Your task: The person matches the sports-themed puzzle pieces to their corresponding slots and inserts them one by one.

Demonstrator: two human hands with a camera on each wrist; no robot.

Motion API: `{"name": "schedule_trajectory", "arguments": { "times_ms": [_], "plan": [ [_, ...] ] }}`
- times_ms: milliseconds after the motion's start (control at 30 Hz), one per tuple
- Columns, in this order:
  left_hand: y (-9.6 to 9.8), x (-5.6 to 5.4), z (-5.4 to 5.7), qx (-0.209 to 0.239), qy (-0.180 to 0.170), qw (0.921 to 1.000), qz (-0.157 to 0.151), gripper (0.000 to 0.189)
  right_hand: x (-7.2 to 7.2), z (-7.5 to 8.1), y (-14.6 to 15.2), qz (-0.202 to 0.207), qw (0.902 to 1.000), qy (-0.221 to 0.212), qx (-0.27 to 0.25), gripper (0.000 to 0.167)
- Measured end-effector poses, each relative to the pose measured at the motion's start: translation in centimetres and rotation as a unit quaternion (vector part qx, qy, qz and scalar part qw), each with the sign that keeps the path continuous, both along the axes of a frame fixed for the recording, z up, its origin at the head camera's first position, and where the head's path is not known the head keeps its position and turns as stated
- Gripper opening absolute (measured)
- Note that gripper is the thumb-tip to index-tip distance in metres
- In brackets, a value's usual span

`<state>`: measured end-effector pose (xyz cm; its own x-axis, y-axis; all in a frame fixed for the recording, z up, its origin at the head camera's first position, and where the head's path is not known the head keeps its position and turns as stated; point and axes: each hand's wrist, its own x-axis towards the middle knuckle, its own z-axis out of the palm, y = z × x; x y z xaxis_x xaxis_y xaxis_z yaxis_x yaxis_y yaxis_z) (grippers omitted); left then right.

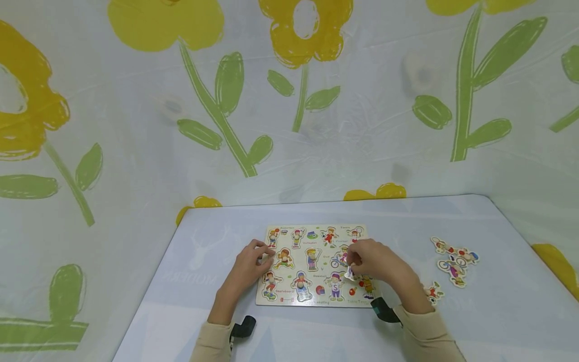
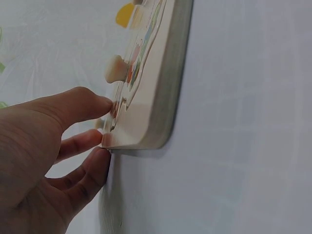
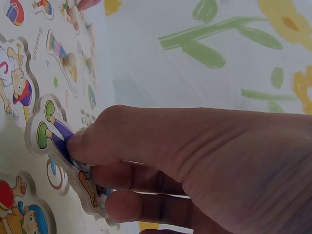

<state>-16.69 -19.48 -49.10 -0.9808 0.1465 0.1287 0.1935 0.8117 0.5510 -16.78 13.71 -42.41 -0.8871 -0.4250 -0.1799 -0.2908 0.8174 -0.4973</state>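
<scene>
A wooden peg puzzle board (image 1: 298, 266) with cartoon sports figures lies flat on the table. At its left edge, my left hand (image 1: 251, 264) holds the board, thumb on the top face and fingertips against the side. Over the right part of the board, my right hand (image 1: 377, 259) pinches a puzzle piece (image 3: 59, 141) showing a figure in purple trousers and green shoes. The piece is tilted close over the board's face; the fingers cover its upper part. Beside the left thumb, a round wooden knob (image 2: 116, 69) stands up from a fitted piece.
Several loose puzzle pieces (image 1: 454, 271) lie on the table (image 1: 497, 322) to the right of the board. One loose piece (image 1: 433, 290) is close beside the right forearm. Behind the table hangs a curtain (image 1: 362, 141) printed with yellow flowers.
</scene>
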Motion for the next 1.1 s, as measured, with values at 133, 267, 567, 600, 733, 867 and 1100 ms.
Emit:
{"name": "schedule_trajectory", "arguments": {
  "times_ms": [133,267,567,600,733,867,1100],
  "plan": [
    [0.0,-0.1,-0.1,-0.001,0.0,1.0,0.0,0.015,0.3,-0.3,-0.6,0.013,0.9999,0.009,0.002,0.015],
    [0.0,-0.1,-0.1,0.0,0.0,1.0,-0.001,0.015,0.6,-0.3,-1.2,0.024,0.9996,0.011,0.006,0.017],
    [-0.1,0.0,0.0,0.004,-0.001,1.0,0.0,0.015,0.7,-0.3,-1.8,0.036,0.9993,0.012,0.0,0.017],
    [-0.1,0.0,0.0,0.005,-0.001,1.0,0.0,0.015,0.8,-0.3,-1.8,0.039,0.9992,0.011,-0.002,0.017],
    [-0.1,0.0,0.0,0.006,0.001,1.0,-0.003,0.015,0.9,-0.3,-2.2,0.042,0.9991,0.0,-0.007,0.016],
    [-0.2,0.0,-0.1,0.007,0.004,1.0,-0.005,0.014,1.0,-0.5,-2.6,0.049,0.9987,0.004,0.006,0.018],
    [-0.3,0.0,-0.2,0.007,0.007,0.9999,-0.01,0.015,1.4,-1.0,-3.5,0.07,0.9971,0.015,0.025,0.019]
  ]
}}
